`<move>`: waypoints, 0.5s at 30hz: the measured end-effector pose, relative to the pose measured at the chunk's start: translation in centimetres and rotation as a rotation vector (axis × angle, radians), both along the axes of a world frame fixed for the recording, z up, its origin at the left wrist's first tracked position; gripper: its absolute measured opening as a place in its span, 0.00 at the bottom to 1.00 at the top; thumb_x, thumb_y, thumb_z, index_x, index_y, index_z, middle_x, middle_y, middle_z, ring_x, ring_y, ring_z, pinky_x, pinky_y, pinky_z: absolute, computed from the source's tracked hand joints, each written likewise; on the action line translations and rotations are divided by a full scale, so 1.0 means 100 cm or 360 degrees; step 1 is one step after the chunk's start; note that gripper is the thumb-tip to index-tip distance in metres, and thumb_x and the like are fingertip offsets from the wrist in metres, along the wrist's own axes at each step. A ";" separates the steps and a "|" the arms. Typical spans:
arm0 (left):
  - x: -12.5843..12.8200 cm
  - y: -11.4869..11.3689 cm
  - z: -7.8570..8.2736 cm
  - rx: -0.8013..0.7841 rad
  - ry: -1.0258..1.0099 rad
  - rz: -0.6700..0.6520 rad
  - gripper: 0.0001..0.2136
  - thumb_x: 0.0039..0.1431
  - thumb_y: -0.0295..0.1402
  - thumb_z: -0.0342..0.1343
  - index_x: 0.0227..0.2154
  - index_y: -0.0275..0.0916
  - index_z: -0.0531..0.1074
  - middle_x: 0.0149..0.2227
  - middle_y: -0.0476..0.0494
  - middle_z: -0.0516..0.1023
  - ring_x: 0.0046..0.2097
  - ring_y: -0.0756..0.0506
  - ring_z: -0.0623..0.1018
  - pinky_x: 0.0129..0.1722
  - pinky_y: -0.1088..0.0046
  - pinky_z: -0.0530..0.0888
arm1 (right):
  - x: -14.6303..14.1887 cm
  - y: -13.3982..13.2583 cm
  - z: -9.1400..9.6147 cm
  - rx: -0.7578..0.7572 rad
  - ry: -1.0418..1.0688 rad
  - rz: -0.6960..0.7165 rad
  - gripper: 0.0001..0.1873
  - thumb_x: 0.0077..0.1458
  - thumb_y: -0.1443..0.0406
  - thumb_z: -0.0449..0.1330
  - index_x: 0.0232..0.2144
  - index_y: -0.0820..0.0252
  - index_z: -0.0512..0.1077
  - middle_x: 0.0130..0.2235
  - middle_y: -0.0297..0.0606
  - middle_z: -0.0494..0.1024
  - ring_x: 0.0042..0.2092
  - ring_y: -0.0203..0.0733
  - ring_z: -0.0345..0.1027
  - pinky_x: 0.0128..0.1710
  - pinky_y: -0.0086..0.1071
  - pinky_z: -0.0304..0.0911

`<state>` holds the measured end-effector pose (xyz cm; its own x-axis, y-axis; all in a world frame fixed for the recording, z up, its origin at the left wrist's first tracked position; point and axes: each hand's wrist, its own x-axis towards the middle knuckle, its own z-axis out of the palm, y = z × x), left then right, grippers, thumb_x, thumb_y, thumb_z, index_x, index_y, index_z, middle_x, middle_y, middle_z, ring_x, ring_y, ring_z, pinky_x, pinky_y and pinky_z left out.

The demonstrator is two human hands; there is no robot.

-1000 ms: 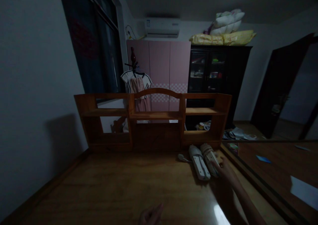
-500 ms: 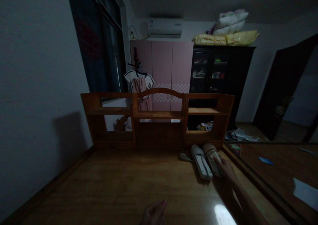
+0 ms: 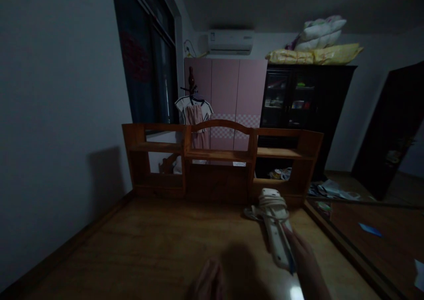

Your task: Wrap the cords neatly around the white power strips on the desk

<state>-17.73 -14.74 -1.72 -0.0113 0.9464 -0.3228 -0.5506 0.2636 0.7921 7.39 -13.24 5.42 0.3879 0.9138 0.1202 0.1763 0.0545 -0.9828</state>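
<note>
Head view: white power strip (image 3: 277, 242) over the right half of the wooden tabletop (image 3: 159, 238), slanting away, with cord (image 3: 272, 203) wound round its far part. Grasped along its near right side by the right hand (image 3: 303, 253). Cannot tell whether lifted clear of the wood or touching it. Just left of the wound cord, a pale plug (image 3: 251, 213). Left hand (image 3: 208, 280) at the lower edge near the middle, well apart from the strip, fingers bent and blurred; cannot tell whether holding anything. Along the tabletop's far side, a wooden shelf unit (image 3: 217, 185) with an arched middle. To the right, past the raised border, a blue card (image 3: 370, 229) on a brown surface. Farther back, hanging clothes (image 3: 194, 110) before a pink wardrobe (image 3: 225, 88), beside it a dark cabinet (image 3: 331, 96) topped with a yellow bundle (image 3: 338, 55). Above the wardrobe, a white air conditioner (image 3: 231, 41).
</note>
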 end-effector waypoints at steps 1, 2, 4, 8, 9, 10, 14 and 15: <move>0.001 0.001 0.003 0.0006 -0.0009 -0.0037 0.25 0.33 0.49 0.69 0.33 0.39 0.73 0.21 0.47 0.72 0.24 0.48 0.74 0.23 0.76 0.67 | -0.020 -0.005 -0.003 0.0022 -0.0013 0.0011 0.29 0.49 0.45 0.57 0.42 0.60 0.76 0.41 0.42 0.78 0.41 0.49 0.70 0.35 0.32 0.66; 0.002 0.000 0.007 0.0022 -0.0025 -0.0076 0.27 0.34 0.51 0.68 0.36 0.39 0.73 0.25 0.45 0.75 0.27 0.46 0.76 0.24 0.75 0.68 | -0.040 -0.010 -0.007 0.0046 -0.0036 -0.0013 0.28 0.47 0.45 0.58 0.41 0.58 0.77 0.42 0.41 0.78 0.44 0.50 0.70 0.37 0.32 0.67; 0.000 -0.005 0.017 0.0101 -0.0055 -0.0082 0.31 0.37 0.54 0.64 0.44 0.41 0.71 0.34 0.39 0.78 0.35 0.41 0.78 0.27 0.72 0.71 | -0.080 -0.016 -0.015 -0.0004 -0.0050 0.0083 0.28 0.46 0.44 0.58 0.38 0.58 0.78 0.41 0.42 0.78 0.44 0.52 0.70 0.37 0.35 0.68; -0.021 -0.020 0.030 0.0161 0.0073 0.0182 0.28 0.39 0.47 0.67 0.45 0.44 0.72 0.44 0.37 0.77 0.49 0.37 0.75 0.39 0.70 0.73 | -0.150 -0.025 -0.020 0.0007 -0.0088 0.0559 0.29 0.54 0.44 0.52 0.43 0.57 0.76 0.42 0.41 0.78 0.46 0.51 0.71 0.43 0.37 0.67; -0.029 -0.022 0.031 0.0144 0.0117 0.0244 0.27 0.38 0.45 0.68 0.45 0.44 0.72 0.45 0.37 0.77 0.50 0.37 0.74 0.41 0.70 0.72 | -0.163 -0.027 -0.020 0.0040 -0.0108 0.0638 0.28 0.54 0.44 0.52 0.45 0.55 0.75 0.44 0.40 0.77 0.48 0.51 0.69 0.45 0.38 0.66; -0.038 -0.022 0.032 0.0112 0.0187 0.0331 0.27 0.38 0.43 0.68 0.44 0.43 0.72 0.45 0.38 0.77 0.51 0.37 0.74 0.43 0.70 0.72 | -0.174 -0.028 -0.019 0.0077 -0.0136 0.0723 0.28 0.55 0.45 0.51 0.48 0.54 0.73 0.47 0.40 0.76 0.50 0.50 0.68 0.48 0.38 0.65; -0.077 -0.012 0.035 0.0098 0.0410 0.0694 0.30 0.40 0.44 0.67 0.48 0.41 0.68 0.44 0.41 0.77 0.46 0.39 0.77 0.43 0.68 0.72 | -0.195 -0.026 -0.020 0.0169 -0.0261 0.1043 0.27 0.59 0.49 0.50 0.54 0.53 0.68 0.54 0.41 0.71 0.55 0.48 0.64 0.53 0.39 0.61; -0.089 -0.008 0.037 0.0150 0.0468 0.0755 0.29 0.44 0.45 0.65 0.50 0.42 0.67 0.45 0.42 0.77 0.45 0.40 0.77 0.42 0.68 0.72 | -0.194 -0.025 -0.022 0.0178 -0.0284 0.1078 0.27 0.58 0.49 0.51 0.55 0.53 0.67 0.55 0.41 0.70 0.55 0.48 0.64 0.52 0.38 0.62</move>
